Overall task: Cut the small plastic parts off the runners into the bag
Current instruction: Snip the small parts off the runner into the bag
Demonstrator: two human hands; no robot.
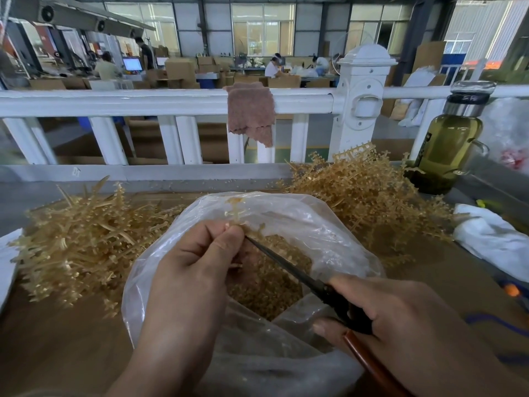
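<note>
A clear plastic bag [329, 233] lies open in the middle, with a heap of small tan cut parts [269, 285] inside. Over its mouth my left hand [197, 259] pinches a tan runner [237, 216] that sticks up past my fingers. My right hand [400, 319] grips black scissors [303, 277] with a reddish-brown handle. The blades look nearly together, and their tip reaches the runner at my left fingertips.
A pile of bare tan runners [86, 239] lies left of the bag, another pile with parts [366, 196] behind it on the right. A glass bottle of yellowish liquid [449, 144] stands by the white railing [171, 103], where a brown cloth [250, 113] hangs. White bags [492, 239] lie right.
</note>
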